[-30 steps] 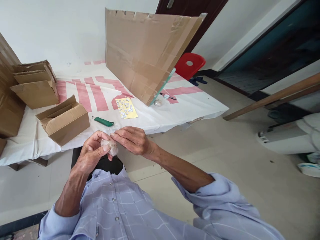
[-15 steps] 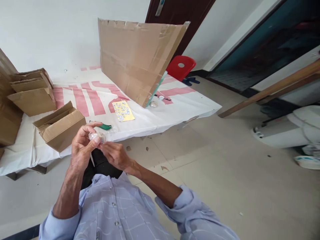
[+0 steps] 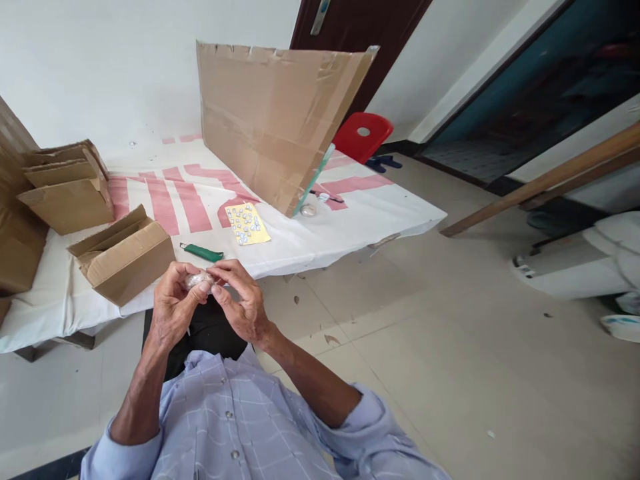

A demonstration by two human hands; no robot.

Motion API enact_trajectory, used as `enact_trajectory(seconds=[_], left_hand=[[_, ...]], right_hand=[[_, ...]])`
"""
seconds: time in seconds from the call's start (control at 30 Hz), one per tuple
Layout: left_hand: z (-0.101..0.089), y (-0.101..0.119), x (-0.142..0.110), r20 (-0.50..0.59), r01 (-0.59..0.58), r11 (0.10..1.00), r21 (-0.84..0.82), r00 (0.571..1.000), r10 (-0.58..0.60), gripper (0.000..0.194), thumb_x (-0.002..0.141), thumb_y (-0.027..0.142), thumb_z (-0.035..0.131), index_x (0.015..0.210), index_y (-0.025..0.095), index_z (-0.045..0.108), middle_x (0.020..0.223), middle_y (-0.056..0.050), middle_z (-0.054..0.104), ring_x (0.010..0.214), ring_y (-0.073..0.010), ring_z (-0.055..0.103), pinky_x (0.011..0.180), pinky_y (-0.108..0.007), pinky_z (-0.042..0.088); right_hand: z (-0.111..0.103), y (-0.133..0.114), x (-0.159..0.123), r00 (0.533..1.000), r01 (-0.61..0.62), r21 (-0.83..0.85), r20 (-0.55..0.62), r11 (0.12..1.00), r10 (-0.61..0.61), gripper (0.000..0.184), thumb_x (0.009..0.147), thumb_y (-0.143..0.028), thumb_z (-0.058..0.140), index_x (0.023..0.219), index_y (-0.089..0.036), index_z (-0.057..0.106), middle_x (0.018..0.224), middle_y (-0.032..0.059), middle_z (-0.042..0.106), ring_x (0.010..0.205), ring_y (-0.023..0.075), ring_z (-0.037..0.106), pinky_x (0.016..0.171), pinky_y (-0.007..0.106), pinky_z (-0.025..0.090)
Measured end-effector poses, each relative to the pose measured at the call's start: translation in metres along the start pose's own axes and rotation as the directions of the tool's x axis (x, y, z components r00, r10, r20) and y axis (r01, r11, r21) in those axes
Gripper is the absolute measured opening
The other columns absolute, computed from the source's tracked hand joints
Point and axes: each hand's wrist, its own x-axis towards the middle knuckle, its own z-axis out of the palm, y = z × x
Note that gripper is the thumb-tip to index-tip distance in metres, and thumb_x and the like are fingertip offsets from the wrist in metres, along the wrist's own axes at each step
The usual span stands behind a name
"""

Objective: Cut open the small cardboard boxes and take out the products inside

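A small roundish lump in shiny clear plastic wrap (image 3: 198,280) is held just off the table's front edge, above my lap. My left hand (image 3: 176,301) is closed round its left side, thumb in front and fingers behind. From the other side my right hand (image 3: 243,301) pinches at its right end with thumb and fingers. What lies inside the wrap I cannot make out. Just beyond my hands, a green-handled cutter (image 3: 202,253) lies on the white cloth. Past it is a yellow card (image 3: 247,224) dotted with small silvery pieces.
A cardboard box (image 3: 127,257) stands left of my hands, with another box (image 3: 70,190) behind. A large cardboard panel (image 3: 270,120) leans upright on the table (image 3: 350,233). Beside its foot lies a small round, clear-wrapped item (image 3: 308,210). A red chair (image 3: 363,133) stands behind.
My right hand has come up and its fingers now reach the lump's right end. The lump has shifted slightly right and down with my left hand, and the cutter shows more fully.
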Motion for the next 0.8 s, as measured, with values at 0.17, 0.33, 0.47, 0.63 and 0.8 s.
enact_trajectory(seconds=[0.17,0.33,0.47,0.63,0.8], left_hand=[[0.001,0.0,-0.002,0.014,0.026,1.0,-0.017,1.0,-0.026,0.039,0.092,0.048,0.093,0.104,0.021,0.069,0.09,0.0,0.073,0.069,-0.0115,0.067,0.065,-0.023,0.062],[0.004,0.003,-0.004,0.002,-0.022,1.0,0.005,1.0,0.022,0.036,0.093,0.047,0.091,0.105,0.021,0.069,0.113,-0.004,0.073,0.074,-0.0103,0.065,0.063,-0.021,0.061],[0.002,0.004,-0.007,-0.001,-0.031,0.997,0.072,1.0,0.032,0.033,0.096,0.045,0.088,0.108,0.021,0.069,0.118,-0.007,0.077,0.076,-0.0113,0.066,0.065,-0.022,0.061],[-0.004,0.003,-0.009,0.015,0.01,0.983,0.184,1.0,-0.013,0.035,0.098,0.049,0.085,0.118,0.021,0.078,0.103,-0.006,0.08,0.066,-0.0122,0.066,0.062,-0.024,0.06],[-0.006,-0.012,-0.005,0.015,0.042,0.959,0.282,0.999,-0.048,0.035,0.099,0.053,0.081,0.109,0.02,0.08,0.072,-0.001,0.075,0.058,-0.0157,0.068,0.06,-0.025,0.057]], right_hand=[[-0.001,0.0,-0.001,1.0,-0.01,-0.043,0.001,0.999,0.01,0.028,0.115,-0.035,0.055,0.129,-0.024,0.077,0.117,0.0101,0.074,0.107,0.0225,0.074,0.087,0.037,0.067],[0.005,-0.009,-0.001,0.999,-0.025,0.008,-0.034,1.0,0.026,0.021,0.116,-0.033,0.055,0.114,-0.023,0.073,0.11,0.0086,0.075,0.101,0.0207,0.074,0.086,0.034,0.063],[0.011,-0.012,-0.001,0.995,-0.097,0.055,-0.024,0.994,0.098,0.024,0.116,-0.038,0.052,0.106,-0.023,0.068,0.099,0.0052,0.073,0.089,0.0187,0.071,0.082,0.032,0.06],[0.014,-0.008,-0.002,0.966,-0.256,0.135,0.07,0.957,0.248,0.036,0.117,-0.05,0.047,0.106,-0.022,0.067,0.091,0.0026,0.071,0.078,0.0169,0.066,0.076,0.03,0.057],[0.019,0.001,-0.01,0.91,-0.411,0.222,0.158,0.884,0.384,0.054,0.115,-0.07,0.042,0.092,-0.024,0.06,0.077,0.0002,0.066,0.069,0.016,0.062,0.069,0.029,0.055]])
